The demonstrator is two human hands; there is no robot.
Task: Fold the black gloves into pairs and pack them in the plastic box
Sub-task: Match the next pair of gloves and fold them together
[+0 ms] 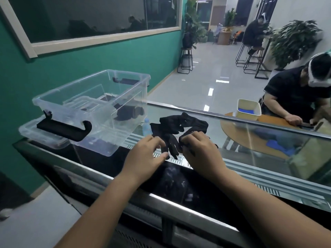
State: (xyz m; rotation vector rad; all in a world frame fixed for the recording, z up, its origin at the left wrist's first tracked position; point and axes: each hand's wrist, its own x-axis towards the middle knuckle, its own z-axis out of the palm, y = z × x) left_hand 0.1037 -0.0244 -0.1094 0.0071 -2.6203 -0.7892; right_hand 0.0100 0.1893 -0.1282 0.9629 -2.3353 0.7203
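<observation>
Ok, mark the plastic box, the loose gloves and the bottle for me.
plastic box [107, 135], head view, on its clear near side wall.
gloves [172, 127], head view, on the middle of the black heap.
bottle [146, 128], head view, on its label.

hands [143, 159] [201, 153] pinch black gloves [180, 125] | plastic box [107, 133] just left

Bench [250, 154]: glass top bare to the right of the black gloves [179, 126], giving open passage on that side. Plastic box [93, 104]: stands at the left end on its lid [30, 130], top open to reach from above, with tall clear walls and a jutting black latch [64, 129] barring the sides. Small bottle [146, 125]: sits in the narrow gap between box and gloves.
</observation>
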